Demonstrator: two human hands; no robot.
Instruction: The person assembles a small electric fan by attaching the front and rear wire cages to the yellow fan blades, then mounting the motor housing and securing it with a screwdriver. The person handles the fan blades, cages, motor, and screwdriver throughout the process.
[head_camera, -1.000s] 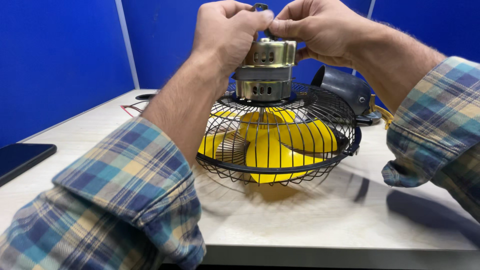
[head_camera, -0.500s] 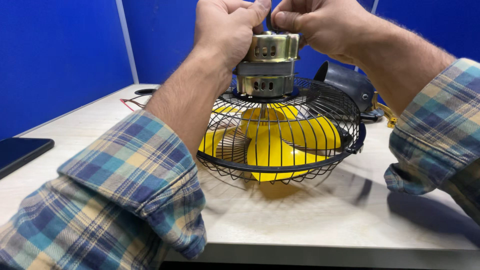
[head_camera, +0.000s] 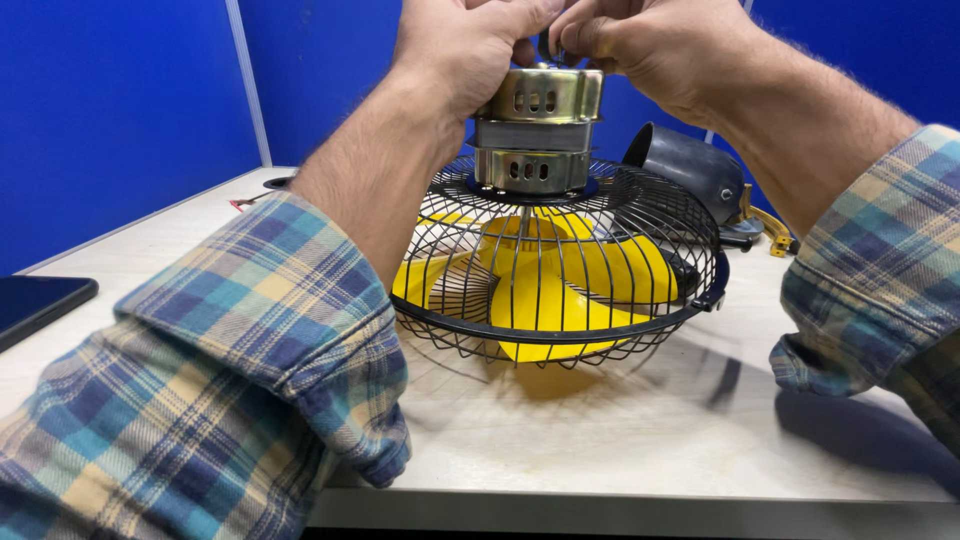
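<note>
Head camera view looks down over two plaid-sleeved forearms meeting above a fan assembly near the middle of the pale bench (head_camera: 600, 440). Left hand (head_camera: 470, 45) has its fingers curled together over the top rim of the metal fan motor (head_camera: 535, 130), touching its upper left side. Right hand (head_camera: 640, 40) is closed with fingertips pinched on something small at the very top of the motor; what it pinches is too hidden to name. That motor, a silver cylinder with slotted vents in two bands, stands upright on the hub of the black wire fan guard (head_camera: 560, 270), which lies dome-like on the bench. Yellow fan blades (head_camera: 560, 280) show through the wires inside the guard. Just behind the guard, toward the bench's far right corner, a dark grey motor cover (head_camera: 690, 170) lies tilted on its side, and a yellow-handled tool (head_camera: 765, 225) sits beside it, partly hidden by the right forearm. At the left edge a dark phone (head_camera: 35, 305) lies flat, well apart from the fan. Blue partition panels (head_camera: 110, 110) stand along the far edges.
</note>
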